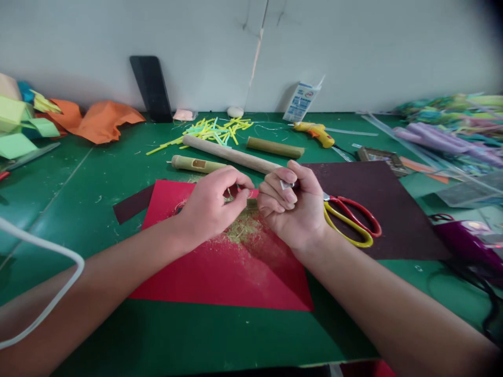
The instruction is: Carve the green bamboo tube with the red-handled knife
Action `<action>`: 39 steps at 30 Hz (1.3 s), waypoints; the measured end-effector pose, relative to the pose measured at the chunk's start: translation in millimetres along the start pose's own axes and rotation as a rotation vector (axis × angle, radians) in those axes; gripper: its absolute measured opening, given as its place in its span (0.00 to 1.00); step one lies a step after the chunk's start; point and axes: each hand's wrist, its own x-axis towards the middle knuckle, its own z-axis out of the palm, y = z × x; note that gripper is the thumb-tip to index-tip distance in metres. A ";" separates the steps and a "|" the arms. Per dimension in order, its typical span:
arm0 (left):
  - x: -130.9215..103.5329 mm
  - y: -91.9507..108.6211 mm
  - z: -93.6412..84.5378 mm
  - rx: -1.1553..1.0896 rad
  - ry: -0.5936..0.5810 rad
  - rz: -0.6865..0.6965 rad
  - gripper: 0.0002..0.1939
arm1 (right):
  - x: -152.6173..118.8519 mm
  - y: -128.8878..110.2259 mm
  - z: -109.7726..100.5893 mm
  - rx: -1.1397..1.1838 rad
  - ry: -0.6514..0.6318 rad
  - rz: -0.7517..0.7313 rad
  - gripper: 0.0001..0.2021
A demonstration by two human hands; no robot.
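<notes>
My left hand [212, 204] curves over a red sheet [220, 277], thumb and forefinger pinched together; what they hold, if anything, is too small to make out. Close beside it, my right hand [294, 209] is closed with the palm turned up. A small metallic bit [286, 184] pokes out between its fingers; the rest is hidden. Below both hands, fine pale shavings [239, 230] are scattered on the red sheet. A greenish piece [251, 204] shows partly between the hands. Behind my left hand lies a bamboo tube [188, 164] with a rectangular opening.
Scissors [359, 208] lie on a dark sheet [408, 230] at right. Further back are a wooden stick [231, 153], a bamboo piece [275, 147], yellow straw pieces [204, 128] and a yellow glue gun [318, 134]. A phone [151, 86] leans on the wall. A white cable [58, 246] crosses at left.
</notes>
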 end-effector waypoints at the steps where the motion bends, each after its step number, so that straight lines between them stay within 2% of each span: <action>1: -0.7 0.4 0.8 -0.002 -0.006 0.010 0.02 | 0.1 0.3 0.2 -0.003 0.001 0.001 0.18; 2: -1.7 1.2 1.9 0.001 -0.013 0.018 0.01 | 0.1 0.9 0.4 -0.006 0.005 0.002 0.18; 6: -6.0 5.7 6.1 0.099 -0.009 0.018 0.16 | 0.4 5.2 1.7 -0.003 0.011 0.004 0.17; 8: -6.9 6.8 6.9 0.143 -0.009 -0.005 0.20 | 0.2 7.0 2.0 -0.008 0.005 0.012 0.17; 13: -4.8 4.2 4.4 0.051 -0.065 0.035 0.13 | -0.8 6.5 1.9 -0.065 0.032 0.008 0.17; 16: -3.9 2.2 3.2 0.015 -0.088 0.043 0.16 | -1.2 5.7 3.0 -0.089 0.058 0.008 0.17; 21: -3.7 1.6 1.9 0.074 -0.078 0.074 0.14 | -1.3 4.8 6.7 -0.134 0.126 -0.004 0.19; 23: -3.3 1.7 0.0 -0.018 -0.096 0.014 0.17 | -1.4 3.5 7.0 -0.136 0.129 -0.015 0.19; 26: -3.2 1.3 -3.1 -0.186 -0.053 -0.164 0.26 | -1.3 1.5 5.8 -0.145 0.116 -0.047 0.20; 28: -3.5 0.4 -3.8 -0.197 -0.030 -0.236 0.24 | -0.7 0.4 4.2 -0.169 0.116 -0.076 0.20; 29: -3.6 -0.3 -3.5 -0.184 -0.024 -0.249 0.20 | -0.3 -0.1 3.4 -0.182 0.117 -0.089 0.19; 31: -3.4 -1.8 -2.2 -0.155 -0.003 -0.239 0.09 | 0.6 -1.0 1.8 -0.204 0.125 -0.119 0.18; 32: -3.1 -2.4 -1.5 -0.138 0.016 -0.213 0.10 | 1.2 -1.3 1.1 -0.217 0.136 -0.134 0.18; 34: -2.2 -3.0 -1.0 -0.085 0.056 -0.136 0.11 | 2.0 -1.1 -0.4 -0.259 0.180 -0.154 0.17; 35: -1.7 -3.0 -1.3 -0.048 0.067 -0.107 0.05 | 2.3 -0.4 -1.3 -0.292 0.221 -0.163 0.17; 36: -1.3 -3.0 -2.1 -0.019 0.066 -0.097 0.05 | 2.5 0.6 -2.4 -0.335 0.276 -0.182 0.17; 38: -0.8 -3.6 -4.3 0.012 0.040 -0.128 0.18 | 2.4 3.5 -5.0 -0.466 0.391 -0.262 0.16; 39: -0.5 -4.6 -5.5 0.034 0.026 -0.145 0.21 | 2.1 5.0 -6.5 -0.550 0.432 -0.318 0.15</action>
